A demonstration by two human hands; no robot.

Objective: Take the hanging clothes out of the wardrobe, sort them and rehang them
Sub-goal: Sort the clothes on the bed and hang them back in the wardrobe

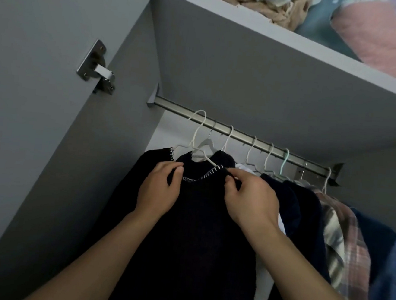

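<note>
Left hand: the left hand [158,189], centre of the frame, is pinching the neckline of the dark sweater [190,241], thumb and fingers curled tight over the white-stitched edge.
Right hand: the right hand [250,200] is pinching the same neckline on its other side, fingertips closed on the knit just beside the stitching.
Sweater: it is hanging on a white hanger [198,147] at the left end of the rail [242,136], filling the lower middle of the frame.
Hanger hook: it is sitting over the rail, close to the rail's left bracket.
Other clothes: a white garment [279,224], dark tops [307,208], a plaid shirt [349,249] and a blue shirt [388,277] are crowding the rail toward the right of the frame, touching one another.
Open room: the grey door [24,133] with its hinge [96,67] is standing at the left of the frame; a bare stretch of rail is showing between bracket and first hook.
Above: the shelf [272,67] is running close over the rail, with folded bedding [349,26] on top at the upper right.
</note>
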